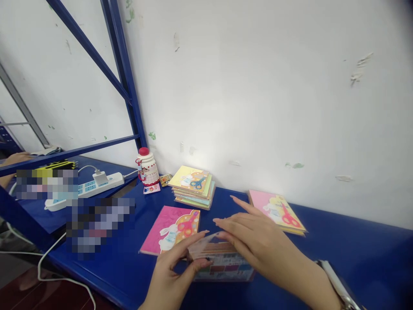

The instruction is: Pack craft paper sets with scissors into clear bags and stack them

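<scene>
Plastic sleeve (pixel 206 246) pinched by left hand (pixel 171 277); right hand (pixel 258 245) at 3 o'clock, fingers spread; weak pinch risks slip.

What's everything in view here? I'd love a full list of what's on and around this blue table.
Blue table: 1, dark blue, under everything.
Yellow-topped booklet stack: 1, pastel, back of table.
Pink rabbit-and-scissors booklet: 1, pink, left of hands.
Pink booklet pile: 1, pink, right of hands.
Clear-wrapped pack: 1, multicoloured, under hands.
Water bottle: 1, white with red cap, by wall.
Power strip: 1, white, lower left.
Shelf frame: 1, dark blue, left.
Wall: 1, white, scuffed, behind table.
Second person's hand: 1, far left.
Left hand: 1, holding pack's edge.
Right hand: 1, fingers spread over pack.
</scene>
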`<action>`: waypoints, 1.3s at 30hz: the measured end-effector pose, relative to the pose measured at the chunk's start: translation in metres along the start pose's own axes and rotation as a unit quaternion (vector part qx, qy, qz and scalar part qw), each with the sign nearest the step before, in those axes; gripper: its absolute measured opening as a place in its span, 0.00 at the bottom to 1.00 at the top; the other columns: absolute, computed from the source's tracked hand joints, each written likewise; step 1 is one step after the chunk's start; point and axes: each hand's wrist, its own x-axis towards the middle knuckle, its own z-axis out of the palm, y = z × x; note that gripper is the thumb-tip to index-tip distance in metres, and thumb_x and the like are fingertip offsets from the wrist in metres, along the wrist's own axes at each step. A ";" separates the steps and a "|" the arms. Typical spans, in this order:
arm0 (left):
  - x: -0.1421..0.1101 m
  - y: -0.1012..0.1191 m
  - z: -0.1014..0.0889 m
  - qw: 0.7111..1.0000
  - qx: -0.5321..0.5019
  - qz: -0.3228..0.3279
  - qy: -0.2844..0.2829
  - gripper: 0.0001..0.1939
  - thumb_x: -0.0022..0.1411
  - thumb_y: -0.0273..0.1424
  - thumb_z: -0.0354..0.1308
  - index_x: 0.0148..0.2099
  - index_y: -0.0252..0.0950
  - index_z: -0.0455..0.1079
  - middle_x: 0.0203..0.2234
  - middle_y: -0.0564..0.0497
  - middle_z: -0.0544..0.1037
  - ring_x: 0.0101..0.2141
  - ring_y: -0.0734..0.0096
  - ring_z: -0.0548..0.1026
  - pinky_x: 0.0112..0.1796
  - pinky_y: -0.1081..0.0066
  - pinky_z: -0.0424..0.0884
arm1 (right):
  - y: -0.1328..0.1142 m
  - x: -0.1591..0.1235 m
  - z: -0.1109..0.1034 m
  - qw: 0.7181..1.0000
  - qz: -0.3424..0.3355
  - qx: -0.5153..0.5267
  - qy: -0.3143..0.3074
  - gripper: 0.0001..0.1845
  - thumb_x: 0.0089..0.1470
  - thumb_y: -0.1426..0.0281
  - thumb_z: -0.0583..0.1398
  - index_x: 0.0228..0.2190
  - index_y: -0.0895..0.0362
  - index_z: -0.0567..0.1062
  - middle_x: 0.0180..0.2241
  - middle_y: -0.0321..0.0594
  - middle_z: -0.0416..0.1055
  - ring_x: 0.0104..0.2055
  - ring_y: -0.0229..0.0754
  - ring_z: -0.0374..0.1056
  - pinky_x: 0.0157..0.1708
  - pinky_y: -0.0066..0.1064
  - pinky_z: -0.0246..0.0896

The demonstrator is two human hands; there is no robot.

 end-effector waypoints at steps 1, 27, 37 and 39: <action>0.000 0.000 0.000 1.000 -0.001 0.005 0.007 0.18 0.49 0.32 0.66 0.45 0.45 0.75 0.38 0.53 0.81 0.34 0.67 0.78 0.37 0.77 0.74 | 0.003 -0.001 -0.001 1.000 0.009 -0.007 -0.009 0.14 0.61 0.73 0.51 0.46 0.62 0.73 0.33 0.41 0.76 0.37 0.40 0.71 0.60 0.48 0.46; 0.028 0.012 0.005 0.975 -0.185 -0.125 -0.018 0.18 0.43 0.30 0.69 0.40 0.37 0.76 0.30 0.51 0.82 0.31 0.69 0.77 0.32 0.75 0.72 | 0.048 -0.015 -0.027 0.878 0.255 0.380 -0.140 0.37 0.52 0.67 0.62 0.60 0.46 0.54 0.48 0.37 0.74 0.51 0.45 0.68 0.53 0.42 0.59; 0.028 0.019 0.015 0.987 -0.109 -0.114 0.041 0.22 0.42 0.34 0.70 0.42 0.37 0.74 0.31 0.48 0.80 0.31 0.63 0.78 0.30 0.72 0.74 | 0.060 -0.014 0.013 0.807 0.222 0.510 -0.200 0.28 0.46 0.66 0.66 0.51 0.52 0.71 0.47 0.40 0.74 0.49 0.48 0.69 0.48 0.40 0.66; 0.028 0.020 0.017 0.987 -0.099 -0.118 0.043 0.22 0.44 0.36 0.68 0.43 0.37 0.74 0.32 0.47 0.80 0.30 0.62 0.78 0.29 0.71 0.74 | 0.050 -0.011 0.014 0.829 0.229 0.487 -0.153 0.22 0.48 0.64 0.65 0.47 0.51 0.74 0.46 0.38 0.75 0.49 0.47 0.69 0.49 0.38 0.65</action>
